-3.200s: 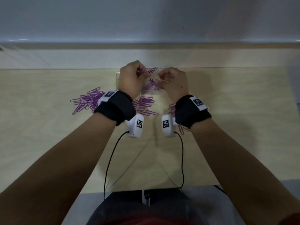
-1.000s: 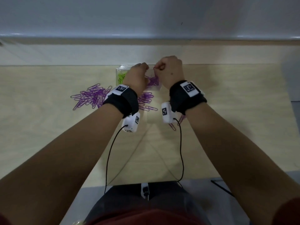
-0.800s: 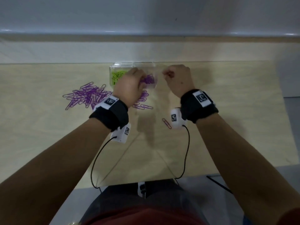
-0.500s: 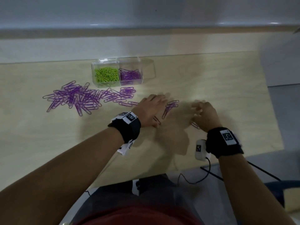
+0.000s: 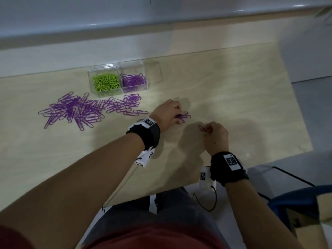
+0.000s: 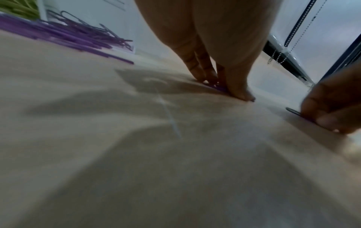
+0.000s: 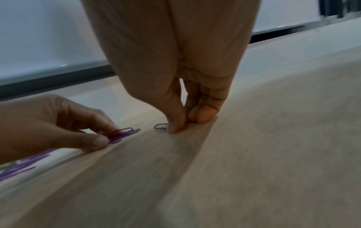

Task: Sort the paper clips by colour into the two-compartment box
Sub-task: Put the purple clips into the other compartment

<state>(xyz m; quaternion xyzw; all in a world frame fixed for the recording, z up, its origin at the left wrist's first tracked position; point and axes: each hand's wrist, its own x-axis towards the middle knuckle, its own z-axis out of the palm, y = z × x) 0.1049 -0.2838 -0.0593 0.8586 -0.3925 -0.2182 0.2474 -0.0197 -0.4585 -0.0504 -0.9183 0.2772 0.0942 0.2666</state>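
Observation:
A clear two-compartment box [image 5: 93, 81] stands at the back of the table, green clips [image 5: 106, 83] in its left half and purple clips [image 5: 133, 80] in its right. My left hand [image 5: 177, 114] pinches a small bunch of purple clips [image 5: 185, 116] against the tabletop, seen also in the right wrist view as the bunch [image 7: 123, 134]. My right hand [image 5: 208, 129] pinches a single purple clip [image 5: 200, 127] lying on the table, its loop end [image 7: 160, 126] sticking out past the thumb.
A large loose pile of purple clips [image 5: 80, 110] spreads left of my hands, in front of the box. The table's right edge [image 5: 294, 112] lies beyond my right hand. A blue object [image 5: 294, 198] sits low at the right.
Both hands have come back from the box toward the near middle of the table. The left hand has gathered a bunch of purple clips and the right has closed on a single clip.

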